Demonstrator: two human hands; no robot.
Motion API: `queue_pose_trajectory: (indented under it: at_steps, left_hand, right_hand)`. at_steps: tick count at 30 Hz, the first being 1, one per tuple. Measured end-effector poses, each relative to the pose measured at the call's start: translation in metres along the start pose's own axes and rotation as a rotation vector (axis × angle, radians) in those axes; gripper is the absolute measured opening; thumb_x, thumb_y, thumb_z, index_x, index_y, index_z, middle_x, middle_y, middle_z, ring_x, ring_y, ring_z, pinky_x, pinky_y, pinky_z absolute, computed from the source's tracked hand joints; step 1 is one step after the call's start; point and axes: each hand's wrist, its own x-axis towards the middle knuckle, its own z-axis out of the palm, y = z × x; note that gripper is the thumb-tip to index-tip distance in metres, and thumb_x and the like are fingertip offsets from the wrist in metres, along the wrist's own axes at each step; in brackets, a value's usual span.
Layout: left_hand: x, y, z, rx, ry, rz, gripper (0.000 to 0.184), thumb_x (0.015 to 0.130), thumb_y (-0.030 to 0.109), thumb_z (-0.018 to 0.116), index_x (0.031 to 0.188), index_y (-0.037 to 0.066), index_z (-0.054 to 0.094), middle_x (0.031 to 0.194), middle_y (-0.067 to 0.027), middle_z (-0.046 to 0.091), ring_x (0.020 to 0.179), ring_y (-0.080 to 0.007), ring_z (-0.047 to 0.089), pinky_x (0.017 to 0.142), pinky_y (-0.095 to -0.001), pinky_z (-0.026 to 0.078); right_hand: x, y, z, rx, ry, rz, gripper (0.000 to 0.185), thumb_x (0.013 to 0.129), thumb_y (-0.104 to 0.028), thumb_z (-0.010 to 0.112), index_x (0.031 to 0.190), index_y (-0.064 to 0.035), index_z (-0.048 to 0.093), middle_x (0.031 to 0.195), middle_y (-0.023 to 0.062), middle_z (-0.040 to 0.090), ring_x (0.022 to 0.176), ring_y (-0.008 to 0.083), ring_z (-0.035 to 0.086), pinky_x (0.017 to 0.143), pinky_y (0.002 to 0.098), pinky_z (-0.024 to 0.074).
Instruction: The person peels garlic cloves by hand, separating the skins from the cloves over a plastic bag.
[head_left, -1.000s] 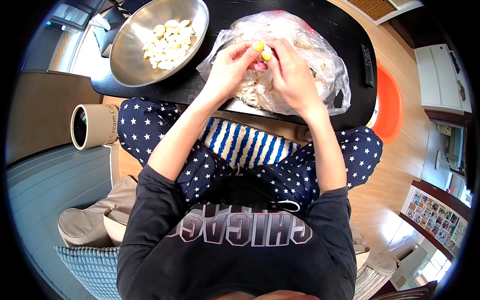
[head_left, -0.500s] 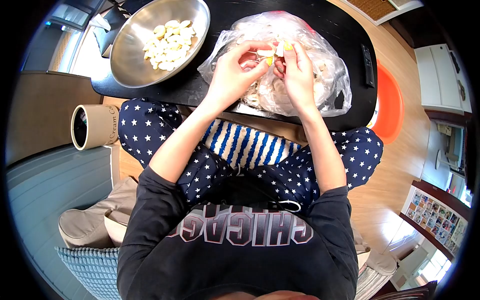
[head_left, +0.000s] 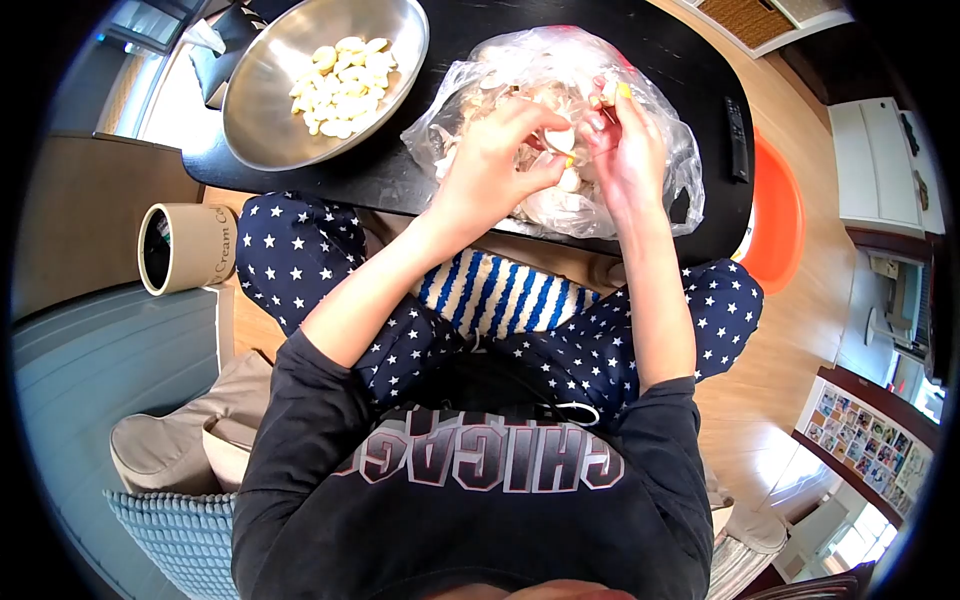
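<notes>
Over an open clear plastic bag of garlic and papery skins, my left hand holds a white garlic clove between thumb and fingers. Just to its right, my right hand is raised above the bag, thumb and fingertips pinched on a small pale piece that looks like garlic. The two hands are apart. At the back left, a steel bowl holds several peeled cloves gathered near its middle.
The bag and bowl stand on a black table. A remote control lies at its right edge, beside an orange round object. A cream bin stands left, and a striped cloth lies below the table edge.
My hands, together over the bag before, have come apart. The right has moved right with a small piece, while the left has dropped slightly lower with a clove. The view has shifted a little.
</notes>
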Motion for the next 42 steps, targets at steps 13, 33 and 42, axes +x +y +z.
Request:
queue_pose_trajectory:
  at_steps: [13, 33, 42]
  left_hand:
    - [0.007, -0.015, -0.005, -0.087, 0.124, -0.109, 0.029, 0.08, 0.003, 0.06, 0.109, 0.001, 0.058, 0.107, -0.0109, 0.056, 0.093, -0.0157, 0.058, 0.08, -0.0247, 0.047]
    - [0.008, -0.009, -0.017, -0.505, 0.065, -0.35, 0.027, 0.087, 0.009, 0.054, 0.11, -0.005, 0.056, 0.094, -0.0098, 0.063, 0.079, -0.0112, 0.061, 0.074, -0.0215, 0.049]
    - [0.006, -0.016, -0.011, -0.481, 0.104, -0.321, 0.024, 0.085, 0.007, 0.057, 0.105, -0.005, 0.059, 0.095, -0.0126, 0.063, 0.077, -0.0131, 0.063, 0.072, -0.0224, 0.05]
  right_hand:
    - [-0.013, 0.002, 0.02, -0.01, -0.143, 0.117, 0.018, 0.085, -0.006, 0.057, 0.101, -0.0013, 0.051, 0.087, 0.0062, 0.059, 0.075, 0.0097, 0.056, 0.061, 0.0194, 0.0449]
    - [-0.021, -0.01, 0.038, -0.908, -0.302, -0.694, 0.014, 0.078, 0.002, 0.06, 0.092, -0.0003, 0.059, 0.088, 0.0068, 0.058, 0.078, 0.0132, 0.058, 0.066, 0.023, 0.0458]
    - [-0.014, -0.008, 0.032, -1.0, -0.349, -0.624, 0.012, 0.08, -0.001, 0.056, 0.091, 0.0011, 0.053, 0.082, 0.0092, 0.055, 0.072, 0.0178, 0.056, 0.067, 0.0273, 0.0448]
